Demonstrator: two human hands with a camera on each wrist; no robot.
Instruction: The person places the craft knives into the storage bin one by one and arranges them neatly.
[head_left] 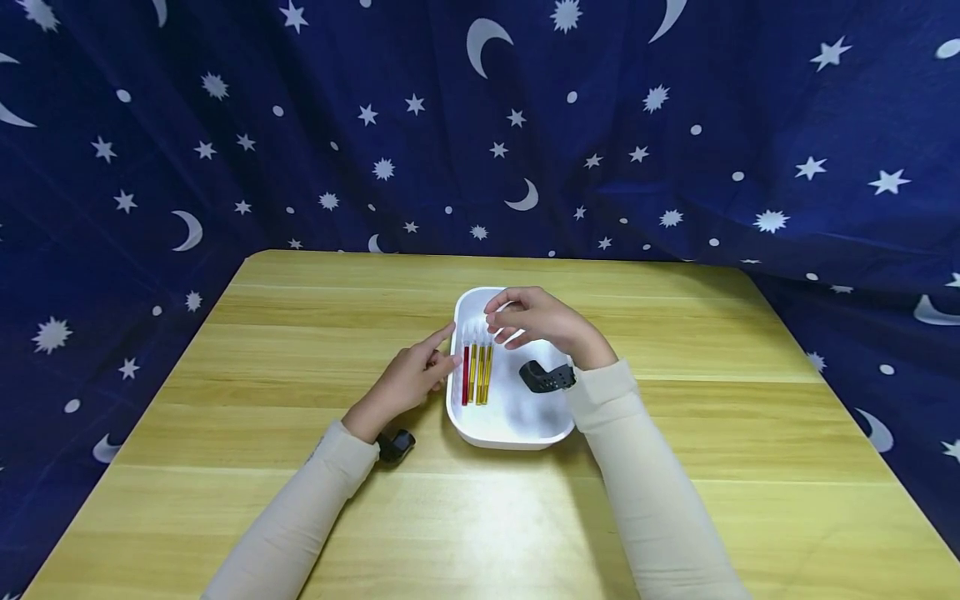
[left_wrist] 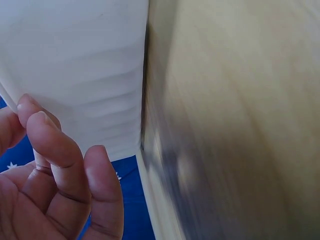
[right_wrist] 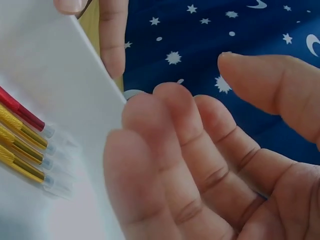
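Note:
A white tray (head_left: 525, 417) stands on the table. Along its left side lie slim craft knives, one red (head_left: 465, 375) and three gold (head_left: 482, 379), their clear capped ends pointing to the far side. My left hand (head_left: 408, 375) holds the tray's left rim, thumb over the edge and index finger stretched along the outside. In the left wrist view its other fingers (left_wrist: 65, 165) curl beside the tray's outer wall. Over the tray's far part hovers my right hand (head_left: 543, 321), fingers loosely bent, thumb apart and nothing in its grasp.
The wooden table (head_left: 300, 333) extends around the tray on all sides. A dark blue curtain (head_left: 420, 167) with stars and moons hangs behind the table. Each wrist wears a black camera strap, the right one (head_left: 546, 377) overlapping the tray in the head view.

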